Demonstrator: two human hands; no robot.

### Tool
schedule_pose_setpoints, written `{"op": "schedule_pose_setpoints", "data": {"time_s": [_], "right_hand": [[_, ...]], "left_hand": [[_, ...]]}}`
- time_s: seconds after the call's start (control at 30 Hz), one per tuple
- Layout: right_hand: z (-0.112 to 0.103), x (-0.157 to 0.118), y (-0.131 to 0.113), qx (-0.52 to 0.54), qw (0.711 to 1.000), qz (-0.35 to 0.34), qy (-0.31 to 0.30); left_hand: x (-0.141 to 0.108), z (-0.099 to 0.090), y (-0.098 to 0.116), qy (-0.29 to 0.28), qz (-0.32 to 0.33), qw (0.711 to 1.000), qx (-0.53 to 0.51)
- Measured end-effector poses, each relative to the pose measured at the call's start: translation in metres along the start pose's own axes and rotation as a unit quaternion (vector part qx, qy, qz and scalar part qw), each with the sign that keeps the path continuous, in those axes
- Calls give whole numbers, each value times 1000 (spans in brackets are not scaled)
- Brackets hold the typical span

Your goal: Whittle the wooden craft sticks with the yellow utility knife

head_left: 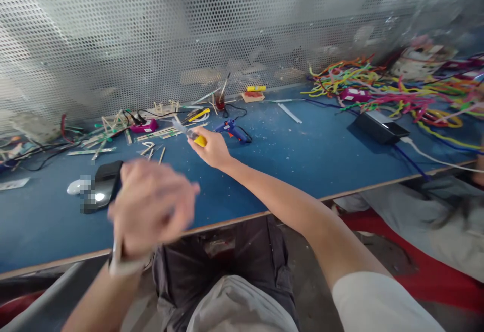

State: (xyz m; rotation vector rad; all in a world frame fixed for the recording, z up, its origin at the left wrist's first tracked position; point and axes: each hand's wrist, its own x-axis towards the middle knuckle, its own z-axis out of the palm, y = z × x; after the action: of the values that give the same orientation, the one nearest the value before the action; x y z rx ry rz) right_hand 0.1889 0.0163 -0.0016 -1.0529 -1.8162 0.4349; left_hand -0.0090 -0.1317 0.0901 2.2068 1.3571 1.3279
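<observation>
My right hand [212,148] is closed around a yellow-ended tool [199,141] with a pale, narrow, blurred part pointing to the far left; its exact kind does not show. Just right of that hand lies a blue glue gun [236,131] with an orange trigger. Beyond the hand rests a yellow-and-black utility knife [198,115]. My left hand [153,206], with a white band at the wrist, hangs near the table's front edge. Motion smears its fingers, and I make out nothing in it. Beside it lies a dark phone-like object [102,193].
Wooden sticks [166,131] and a magenta box [143,126] lie at the back left. Colourful pipe cleaners [401,92] heap at the right, behind a black box [381,127] with a white cable. Clear glue sticks [290,113] lie centre-right. A perforated metal panel [227,34] borders the table [302,155].
</observation>
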Motion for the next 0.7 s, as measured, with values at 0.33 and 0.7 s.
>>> {"op": "schedule_pose_setpoints", "data": {"time_s": [0.33,0.7], "right_hand": [[-9,2,1,127,989,41,68],[-26,2,-2,3,1000,13,-21]], "left_hand": [[131,97,-129,51,-243,853,-459],[94,130,-121,22,-159,875,-457]]}}
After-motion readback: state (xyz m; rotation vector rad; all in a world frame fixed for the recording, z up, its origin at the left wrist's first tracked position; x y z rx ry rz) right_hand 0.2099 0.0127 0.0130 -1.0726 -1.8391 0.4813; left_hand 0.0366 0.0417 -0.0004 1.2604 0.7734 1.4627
